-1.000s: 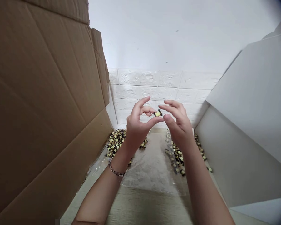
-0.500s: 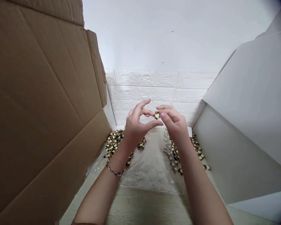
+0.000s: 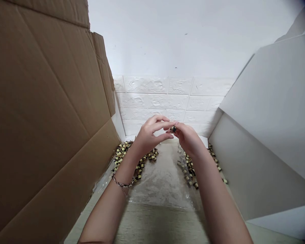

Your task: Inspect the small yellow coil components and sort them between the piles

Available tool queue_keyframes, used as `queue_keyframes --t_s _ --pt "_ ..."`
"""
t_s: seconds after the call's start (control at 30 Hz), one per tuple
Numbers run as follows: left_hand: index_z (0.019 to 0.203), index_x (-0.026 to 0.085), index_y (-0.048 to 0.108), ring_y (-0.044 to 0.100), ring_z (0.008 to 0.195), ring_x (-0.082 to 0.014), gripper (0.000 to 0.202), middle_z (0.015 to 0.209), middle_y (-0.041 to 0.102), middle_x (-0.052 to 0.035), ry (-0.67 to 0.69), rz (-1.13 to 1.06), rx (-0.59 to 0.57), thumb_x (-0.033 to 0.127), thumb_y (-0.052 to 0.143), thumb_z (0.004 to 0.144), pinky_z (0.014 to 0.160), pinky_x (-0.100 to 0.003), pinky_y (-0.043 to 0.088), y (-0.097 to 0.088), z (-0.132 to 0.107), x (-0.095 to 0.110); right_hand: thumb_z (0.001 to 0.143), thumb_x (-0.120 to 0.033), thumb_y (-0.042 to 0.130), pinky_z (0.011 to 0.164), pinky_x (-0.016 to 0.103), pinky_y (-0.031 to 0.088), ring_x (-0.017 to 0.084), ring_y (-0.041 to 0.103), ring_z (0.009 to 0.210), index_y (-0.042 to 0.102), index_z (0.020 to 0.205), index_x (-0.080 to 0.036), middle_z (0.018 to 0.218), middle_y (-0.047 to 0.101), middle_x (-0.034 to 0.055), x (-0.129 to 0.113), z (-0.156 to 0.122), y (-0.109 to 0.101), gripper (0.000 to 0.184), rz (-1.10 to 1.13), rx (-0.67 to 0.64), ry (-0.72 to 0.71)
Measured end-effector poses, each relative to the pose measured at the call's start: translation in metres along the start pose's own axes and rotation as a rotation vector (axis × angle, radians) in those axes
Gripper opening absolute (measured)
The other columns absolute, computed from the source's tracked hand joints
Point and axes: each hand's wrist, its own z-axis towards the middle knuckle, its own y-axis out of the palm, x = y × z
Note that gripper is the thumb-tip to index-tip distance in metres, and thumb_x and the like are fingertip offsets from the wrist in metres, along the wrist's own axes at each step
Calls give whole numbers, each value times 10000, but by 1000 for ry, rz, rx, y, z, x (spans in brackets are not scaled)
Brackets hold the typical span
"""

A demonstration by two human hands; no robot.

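A small black-and-yellow transformer (image 3: 173,128) with thin wire leads is held up in front of me, its black end facing me. My right hand (image 3: 190,139) is closed on it with the fingertips, which are partly hidden behind the part. My left hand (image 3: 152,132) is around its left side, thumb and forefinger apart and stretched out. The left forefinger reaches over the part to the right hand; whether it touches the part I cannot tell. Similar transformers lie in a left pile (image 3: 122,156) and a right pile (image 3: 189,169) under my forearms.
Clear plastic sheeting (image 3: 162,186) lies on the pale table (image 3: 152,223) between the piles. A tall brown cardboard panel (image 3: 45,118) bounds the left, white panels (image 3: 256,162) the right. A white brick-patterned wall (image 3: 152,84) stands behind.
My right hand has turned and tipped the transformer, so its black end now shows instead of its yellow side. The left forefinger has come down over it.
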Motion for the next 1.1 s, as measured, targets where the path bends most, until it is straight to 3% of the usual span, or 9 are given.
queue_keyframes --t_s 0.2,0.3,0.37,0.47,0.53,0.83,0.97,1.1 --pt "989 240 607 523 905 -137 292 957 556 -49 -6 56 -3 286 609 700 817 -306 434 2 -1 -3 765 -326 458 712 251 388 123 521 767 642 772 -188 779 613 -4 2 1 4 230 -25 -77 9" --pt "948 224 622 532 915 -139 262 945 582 -49 -1 66 13 287 618 693 825 -302 433 1 0 -1 779 -365 443 724 257 395 137 527 808 637 775 -187 798 608 10 3 2 2 264 -38 -119 30" --pt "932 212 621 542 935 -141 251 959 608 -47 -16 54 12 288 618 693 842 -297 428 0 0 2 780 -445 425 732 275 401 148 531 816 625 824 -192 825 603 20 5 4 0 325 -86 -49 40" --pt "913 197 615 576 889 -139 237 931 647 -35 -68 84 26 301 612 700 824 -293 431 -1 1 6 748 -546 426 737 300 396 156 525 806 583 903 -217 850 592 17 8 7 -7 396 -269 191 -4" --pt "891 193 616 588 825 -137 224 878 663 -24 -80 161 56 313 609 702 787 -294 429 -1 1 7 735 -568 431 754 319 383 161 519 804 556 932 -237 847 589 9 8 7 -11 405 -378 284 -50" --pt "905 211 610 546 809 -146 216 812 631 -11 -41 478 160 341 560 741 781 -298 366 2 0 2 788 -484 411 812 360 359 176 532 817 589 857 -243 862 610 6 -21 -13 1 306 -537 199 -307" --pt "894 218 613 530 781 -141 209 781 609 -10 -35 519 182 354 545 750 762 -290 356 3 -1 2 746 -422 509 884 455 293 192 532 828 594 776 -258 842 619 -8 -28 -19 6 187 -708 232 -339" --pt "904 228 612 524 790 -142 212 798 601 -10 -16 549 166 353 556 742 777 -296 347 3 -2 3 745 -342 523 881 471 297 187 540 809 583 676 -243 788 619 -8 -26 -17 4 135 -762 252 -351"
